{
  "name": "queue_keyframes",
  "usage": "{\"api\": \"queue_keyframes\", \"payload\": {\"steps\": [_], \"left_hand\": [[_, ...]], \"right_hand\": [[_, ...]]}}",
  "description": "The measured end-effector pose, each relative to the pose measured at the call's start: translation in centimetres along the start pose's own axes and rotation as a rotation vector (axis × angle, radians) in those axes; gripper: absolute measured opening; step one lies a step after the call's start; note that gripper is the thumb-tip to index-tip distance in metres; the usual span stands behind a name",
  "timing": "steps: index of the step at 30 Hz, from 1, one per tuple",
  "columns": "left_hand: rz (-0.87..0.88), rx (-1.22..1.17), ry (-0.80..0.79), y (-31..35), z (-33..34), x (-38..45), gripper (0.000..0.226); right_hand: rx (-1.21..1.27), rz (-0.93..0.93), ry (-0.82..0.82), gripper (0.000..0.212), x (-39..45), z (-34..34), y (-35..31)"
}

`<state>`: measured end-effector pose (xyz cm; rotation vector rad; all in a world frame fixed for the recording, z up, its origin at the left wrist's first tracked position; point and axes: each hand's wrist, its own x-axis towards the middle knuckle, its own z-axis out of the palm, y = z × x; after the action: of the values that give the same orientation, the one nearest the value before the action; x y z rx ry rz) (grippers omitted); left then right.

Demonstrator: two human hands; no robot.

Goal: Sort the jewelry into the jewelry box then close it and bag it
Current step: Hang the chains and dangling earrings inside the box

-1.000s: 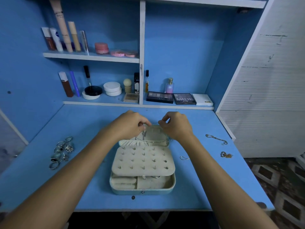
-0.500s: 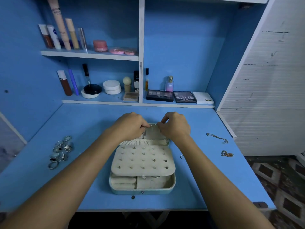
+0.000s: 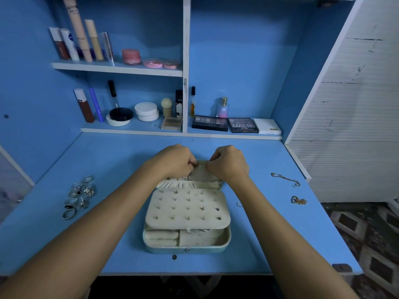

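Note:
An open cream jewelry box [image 3: 187, 244] lies on the blue desk, its studded earring panel [image 3: 187, 210] folded over the tray. My left hand [image 3: 172, 161] and my right hand [image 3: 230, 164] meet at the top of the box's lid [image 3: 200, 175], fingers curled and pinching something small there; a thin chain [image 3: 190, 179] lies across the lid's gathered pocket. Several silver rings [image 3: 78, 196] sit at the left. A chain bracelet [image 3: 285, 179], a gold-and-blue piece [image 3: 299, 200] and a small ring [image 3: 239, 204] lie at the right.
Shelves behind the desk carry cosmetics: tubes [image 3: 79, 39], pink jars [image 3: 131, 56], eyeshadow palettes [image 3: 224, 124] and a perfume bottle [image 3: 222, 107]. A white slatted panel [image 3: 349, 126] stands at the right. The desk's front edge [image 3: 194, 274] lies close below the box.
Both hands have drawn closer together at the top of the lid. The chain, earlier stretched between them, now lies lower across the lid's pocket.

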<state>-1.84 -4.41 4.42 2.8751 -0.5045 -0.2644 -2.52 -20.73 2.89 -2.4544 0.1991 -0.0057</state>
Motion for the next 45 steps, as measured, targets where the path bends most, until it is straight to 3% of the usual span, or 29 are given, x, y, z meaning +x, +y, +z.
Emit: {"api": "queue_keyframes", "payload": {"steps": [17,21,24,32,36,45], "left_hand": [[-0.059,-0.125,-0.102,1.1,-1.5,-0.4,0.029],[-0.027,-0.153,-0.123,1.6,-2.3,-1.1,0.029],[-0.014,-0.27,-0.134,1.9,-2.6,-1.4,0.022],[0.039,-0.495,-0.156,2.1,-3.3,-2.1,0.012],[0.018,-0.546,-0.139,1.4,-3.0,-2.2,0.012],[-0.043,-0.449,-0.089,-0.3,-2.1,-2.0,0.017]], "right_hand": [[-0.009,0.112,-0.12,0.007,0.1,-0.6,0.6],[-0.039,0.077,-0.151,0.011,0.6,-1.8,0.8],[-0.04,0.052,-0.169,0.001,0.6,-2.7,0.5],[-0.04,0.007,-0.273,0.033,0.0,-4.8,-1.4],[0.017,-0.046,-0.3,0.021,-0.2,-5.0,-2.0],[0.119,-0.198,-0.349,0.017,-0.3,-3.8,-2.7]]}}
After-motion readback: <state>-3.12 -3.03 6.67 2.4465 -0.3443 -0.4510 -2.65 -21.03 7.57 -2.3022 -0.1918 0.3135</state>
